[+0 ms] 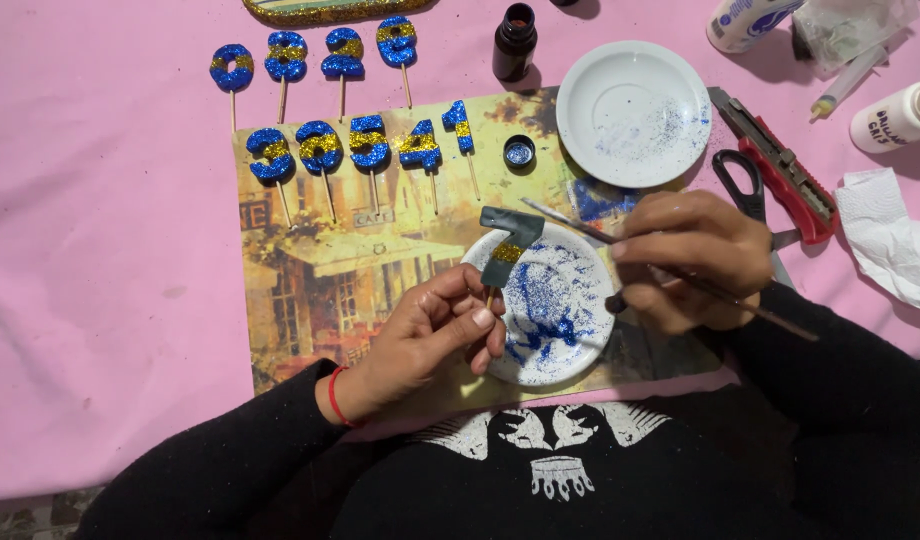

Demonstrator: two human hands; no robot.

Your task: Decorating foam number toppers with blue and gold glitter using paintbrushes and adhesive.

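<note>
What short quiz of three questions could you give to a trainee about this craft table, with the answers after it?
1. True or false: the left hand holds the grey number piece by its stick, above the glitter-dusted plate.
2. What does the right hand hold? A) the scissors B) a thin brush C) the dark bottle
3. How many finished blue and gold numbers lie in the row nearer to the person?

Key
1. True.
2. B: the thin brush crosses the hand; the scissors and the dark bottle lie untouched.
3. Five, in the row of finished numbers on the picture mat.
</note>
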